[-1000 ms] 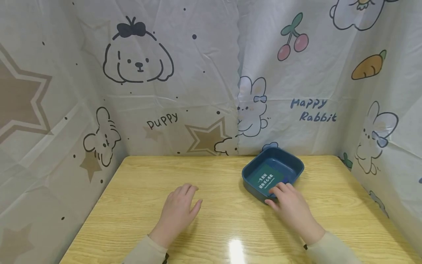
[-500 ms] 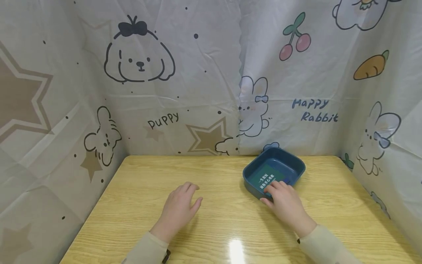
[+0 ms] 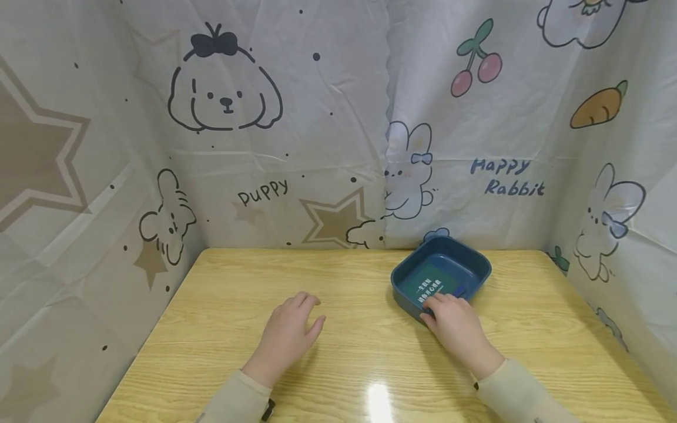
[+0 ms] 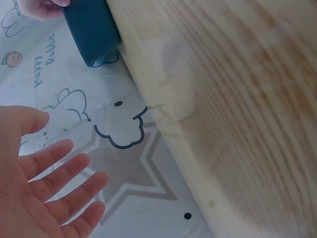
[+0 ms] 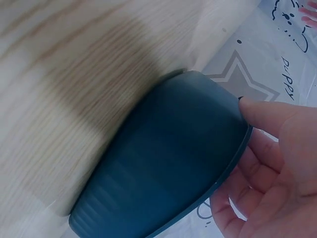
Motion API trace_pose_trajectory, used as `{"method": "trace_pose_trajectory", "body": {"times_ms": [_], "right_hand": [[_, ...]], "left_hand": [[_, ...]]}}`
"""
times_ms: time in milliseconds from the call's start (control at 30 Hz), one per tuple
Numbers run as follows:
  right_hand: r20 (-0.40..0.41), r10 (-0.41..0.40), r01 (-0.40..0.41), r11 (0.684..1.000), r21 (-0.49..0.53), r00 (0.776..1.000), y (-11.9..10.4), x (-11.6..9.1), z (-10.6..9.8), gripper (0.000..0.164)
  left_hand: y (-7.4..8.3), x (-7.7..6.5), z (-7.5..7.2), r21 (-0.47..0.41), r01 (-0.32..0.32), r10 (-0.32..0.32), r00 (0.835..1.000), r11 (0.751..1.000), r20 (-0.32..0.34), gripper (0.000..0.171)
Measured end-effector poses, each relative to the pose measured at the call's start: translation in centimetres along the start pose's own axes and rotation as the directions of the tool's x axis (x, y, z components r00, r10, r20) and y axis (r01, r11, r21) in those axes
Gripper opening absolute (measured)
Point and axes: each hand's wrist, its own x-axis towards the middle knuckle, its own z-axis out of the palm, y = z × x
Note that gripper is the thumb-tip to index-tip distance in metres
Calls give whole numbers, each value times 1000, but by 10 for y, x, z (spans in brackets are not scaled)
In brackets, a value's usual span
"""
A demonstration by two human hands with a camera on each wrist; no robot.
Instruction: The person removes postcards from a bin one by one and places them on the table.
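A dark blue, rounded rectangular plastic box [image 3: 404,302] sits at the back right of the table. My right hand [image 3: 459,326] holds its near rim. In the right wrist view, the thumb of that hand [image 5: 267,163] lies against the outer wall of the box [image 5: 163,153], while the fingers reach over the rim. A dark green card [image 3: 429,285] with white Chinese writing lies inside the box, partly behind my fingers. To the left, my left hand [image 3: 290,329] hovers over the table, holding nothing. Its fingers are spread and relaxed in the left wrist view [image 4: 44,193].
The light wood-grain table [image 3: 349,346] has a bright glare spot near its front. White cloth printed with cartoons [image 3: 328,129] hangs behind it and along both sides. The box stands close to the back edge. A small dark blue patch [image 3: 459,290] shows inside the box.
My right hand has shifted slightly left and closed on the box's near rim, its thumb now at the outer wall. The left hand and the box have stayed about where they were.
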Motion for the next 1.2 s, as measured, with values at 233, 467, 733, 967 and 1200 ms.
{"method": "trace_pose_trajectory", "body": {"times_ms": [233,467,733,967,1200], "right_hand": [[13,2,-2,1000,24,1000,-2,-1,0,16],[12,-6,6,999,40,1000,-5,-4,-1,14],[10,-26,25,999,41,1000,-10,-6,-2,13],[24,-30,29,999,44,999,-13,-8,-2,13],[31,-51,49,998,50,998,-17,-8,-3,12]], "left_hand": [[3,1,-1,-6,-1,1,1000,1000,-2,31],[4,1,-1,-1,8,-8,1000,1000,8,31],[5,3,1,-10,22,-22,999,1000,24,30],[5,9,5,-21,9,-8,999,1000,34,30],[4,18,7,-60,14,-10,997,998,77,29]]}}
